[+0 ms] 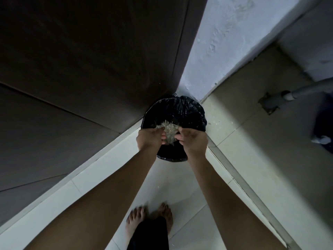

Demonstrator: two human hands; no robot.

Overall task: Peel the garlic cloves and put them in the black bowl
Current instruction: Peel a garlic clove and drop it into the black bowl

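here the left hand (pixel 149 138) and right hand (pixel 193 139) together pinch a clump of garlic skins (pixel 167 129) just above the bin (pixel 182 109). best to lower it past the rim before letting go, so flakes miss the floor (pixel 180 186). cloves and black bowl are out of view.

Figure: A lined bin (pixel 182 109) was set on the floor (pixel 180 184) in the corner formed by a panel (pixel 90 60) to the left and a wall (pixel 225 42) behind. Above the bin, a clump of garlic skins (pixel 168 131) was held between the left hand (pixel 148 139) and the right hand (pixel 193 140). Bare feet (pixel 137 220) were placed before the bin; a pipe (pixel 306 89) was located at far right.
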